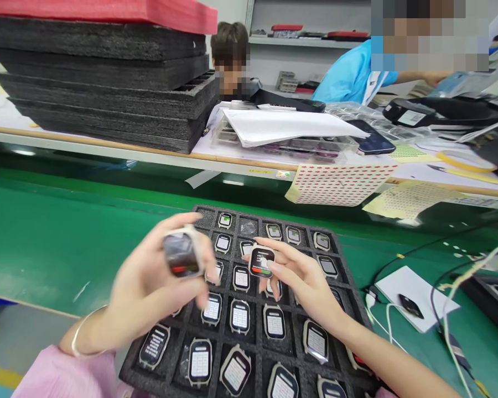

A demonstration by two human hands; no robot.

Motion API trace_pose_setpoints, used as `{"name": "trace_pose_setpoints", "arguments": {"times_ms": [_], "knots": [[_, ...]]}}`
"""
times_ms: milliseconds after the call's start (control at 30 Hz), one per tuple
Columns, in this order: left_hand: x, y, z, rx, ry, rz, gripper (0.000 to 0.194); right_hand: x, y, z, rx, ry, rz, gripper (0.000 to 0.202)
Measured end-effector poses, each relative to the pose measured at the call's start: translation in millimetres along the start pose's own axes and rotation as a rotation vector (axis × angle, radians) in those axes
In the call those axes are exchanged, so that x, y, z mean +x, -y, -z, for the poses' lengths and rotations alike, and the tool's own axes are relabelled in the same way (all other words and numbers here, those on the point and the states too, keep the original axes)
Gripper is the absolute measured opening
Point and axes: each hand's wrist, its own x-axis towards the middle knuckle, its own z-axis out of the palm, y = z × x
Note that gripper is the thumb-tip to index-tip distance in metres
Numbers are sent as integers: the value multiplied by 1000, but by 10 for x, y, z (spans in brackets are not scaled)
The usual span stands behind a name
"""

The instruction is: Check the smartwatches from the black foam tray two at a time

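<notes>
My left hand (149,282) holds a watch body (182,253) with a dark, glossy screen, slightly blurred, between thumb and fingers. In my right hand (302,279) is another watch body (261,261), its lit screen showing text with a red and a green button; the thumb lies at the screen's edge. Both hands are above a black foam tray (346,265) divided into square compartments. Several watch bodies sit in it, many with lit white screens, such as one watch (239,317) near the middle. My hands cover part of the tray.
The tray lies on a green work surface (45,232). Behind it, a raised shelf holds stacked black foam trays (108,83), papers (290,124) and a phone (373,138). Cables and a small black device (410,305) on white paper lie right. Two people are beyond the shelf.
</notes>
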Motion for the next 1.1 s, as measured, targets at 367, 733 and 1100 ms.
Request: {"name": "trace_pose_setpoints", "arguments": {"times_ms": [367,733,1100], "knots": [[518,525,-77,-136,141,148,53,-35,-3,47,-68,-25,4,38],[535,558,-48,-144,142,128,51,-59,23,31,-60,-7,-14,42],[476,546,-81,-77,111,115,64,-44,-10,5,-20,5,-46,49]]}}
